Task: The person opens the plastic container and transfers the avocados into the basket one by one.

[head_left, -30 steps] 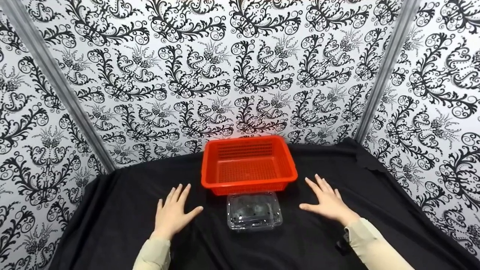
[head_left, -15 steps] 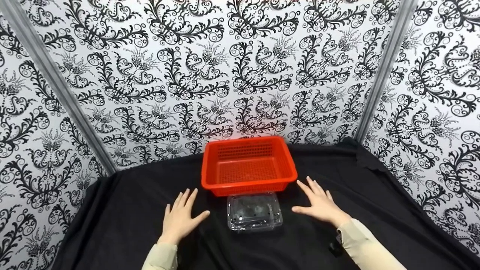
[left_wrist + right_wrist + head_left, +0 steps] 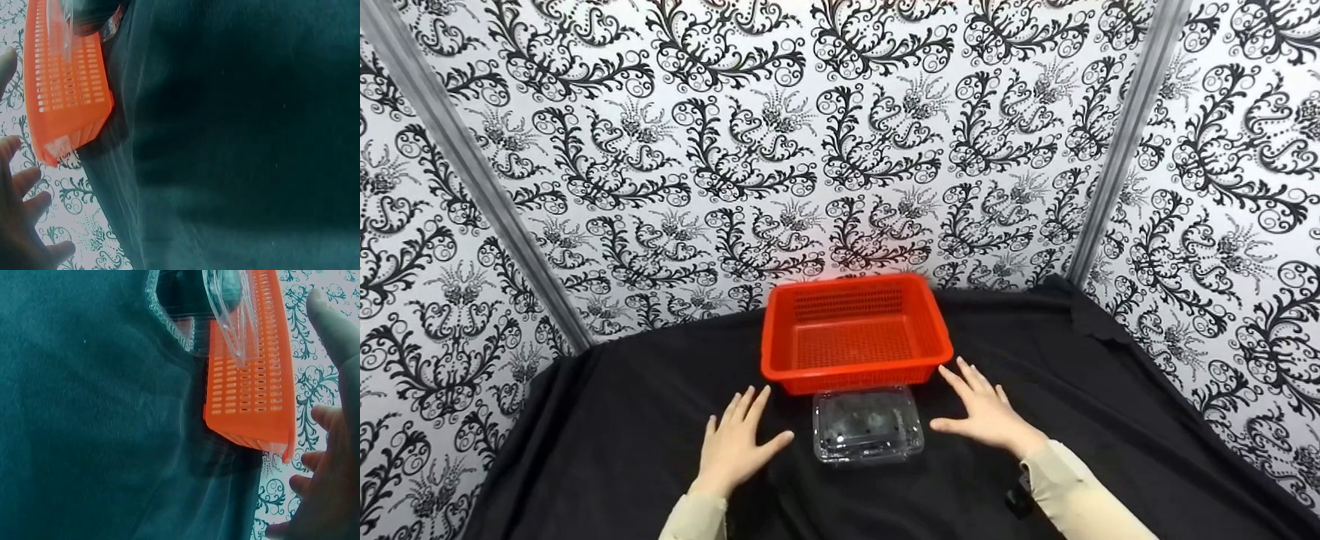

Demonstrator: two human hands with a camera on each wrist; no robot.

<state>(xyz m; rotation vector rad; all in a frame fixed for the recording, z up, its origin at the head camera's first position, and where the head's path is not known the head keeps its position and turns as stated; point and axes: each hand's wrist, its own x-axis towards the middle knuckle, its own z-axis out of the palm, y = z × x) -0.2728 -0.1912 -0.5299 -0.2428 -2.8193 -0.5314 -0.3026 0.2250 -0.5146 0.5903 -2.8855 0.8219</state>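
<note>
A clear plastic clamshell box [image 3: 868, 424] with its lid down lies on the black cloth, just in front of a red plastic basket [image 3: 855, 373]. To the left of the box is my left hand [image 3: 739, 442], fingers spread and thumb pointing toward it. My right hand [image 3: 986, 412] hovers on the other side, its fingers also spread, the fingertips near the basket's front right corner. Both hands are apart from the box and hold nothing. In the right wrist view, part of the clear box [image 3: 230, 320] overlaps the basket [image 3: 247, 391].
Black cloth [image 3: 622, 420] covers the table. Behind the basket rises a white wall [image 3: 765, 165] with black scroll patterns, and similar panels stand left and right. The basket's inside shows only its perforated floor and sides.
Both hands have moved inward toward the clear box, the left one rightward and the right one leftward, each coming slightly nearer my body. The box and basket stay in place.
</note>
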